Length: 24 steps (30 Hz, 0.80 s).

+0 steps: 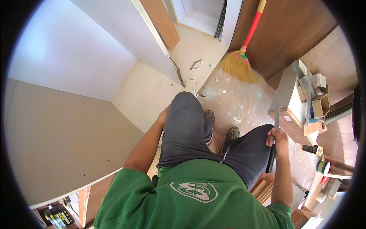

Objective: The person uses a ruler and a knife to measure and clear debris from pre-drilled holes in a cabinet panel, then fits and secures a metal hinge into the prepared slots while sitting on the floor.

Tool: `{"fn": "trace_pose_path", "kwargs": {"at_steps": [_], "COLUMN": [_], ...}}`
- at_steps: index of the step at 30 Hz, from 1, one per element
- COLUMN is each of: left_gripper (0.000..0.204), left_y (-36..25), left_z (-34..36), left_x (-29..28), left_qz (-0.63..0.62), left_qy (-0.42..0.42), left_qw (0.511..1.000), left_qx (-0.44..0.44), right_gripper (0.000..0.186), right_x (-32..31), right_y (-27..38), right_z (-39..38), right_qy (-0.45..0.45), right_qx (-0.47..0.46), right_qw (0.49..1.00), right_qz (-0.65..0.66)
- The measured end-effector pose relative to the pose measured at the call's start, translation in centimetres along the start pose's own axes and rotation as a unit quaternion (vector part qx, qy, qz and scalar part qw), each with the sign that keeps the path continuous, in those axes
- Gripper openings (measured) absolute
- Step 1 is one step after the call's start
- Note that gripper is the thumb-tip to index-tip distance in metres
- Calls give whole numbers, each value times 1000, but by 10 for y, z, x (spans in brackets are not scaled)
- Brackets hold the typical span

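My right hand (277, 143) grips a long tool with a thin, flat metal blade (276, 110) and a black handle (270, 164), held upright beside my right knee. My left hand (164, 114) is beside my left knee (183, 105), its fingers mostly hidden by the leg. A slim silver item (225, 154) lies against my trousers between the thighs. Beyond my knees, white scraps (196, 65) and dark strips (177, 70) lie on and along a pale panel floor (129, 87).
A straw broom (238, 68) leans by a brown wooden panel (289, 26). A wooden box (284, 99) with boards and tools stands at right, near a tape roll (322, 167). A beige board (61, 137) and white panels (72, 42) enclose the left; a loose plank (160, 21) stands ahead.
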<state>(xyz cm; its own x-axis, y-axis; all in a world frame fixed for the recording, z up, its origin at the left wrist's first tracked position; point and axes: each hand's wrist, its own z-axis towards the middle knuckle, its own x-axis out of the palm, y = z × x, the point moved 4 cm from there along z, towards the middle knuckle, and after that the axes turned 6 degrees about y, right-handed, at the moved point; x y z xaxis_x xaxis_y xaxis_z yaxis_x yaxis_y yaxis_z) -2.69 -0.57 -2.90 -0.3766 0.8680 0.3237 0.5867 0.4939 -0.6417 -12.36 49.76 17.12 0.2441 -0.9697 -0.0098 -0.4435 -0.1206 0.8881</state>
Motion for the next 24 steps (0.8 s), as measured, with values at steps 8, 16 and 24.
{"fn": "trace_pose_path", "kwargs": {"at_steps": [8,16,24], "left_gripper": [47,101,114], "left_y": [-128,-303,-402], "left_z": [-51,-120,-190], "left_x": [85,103,122], "left_qz": [195,337,389], "left_qy": [27,-378,-382], "left_qw": [961,576,533], "left_qx": [194,641,647], "right_gripper": [27,32,32], "right_x": [17,6,-1], "right_y": [-15,-31,-38], "right_z": [-5,-11,-13], "right_qy": [-63,-86,-94], "right_qx": [-74,-124,-134], "right_qw": [994,989,986], "right_qz": [-44,-7,20]}}
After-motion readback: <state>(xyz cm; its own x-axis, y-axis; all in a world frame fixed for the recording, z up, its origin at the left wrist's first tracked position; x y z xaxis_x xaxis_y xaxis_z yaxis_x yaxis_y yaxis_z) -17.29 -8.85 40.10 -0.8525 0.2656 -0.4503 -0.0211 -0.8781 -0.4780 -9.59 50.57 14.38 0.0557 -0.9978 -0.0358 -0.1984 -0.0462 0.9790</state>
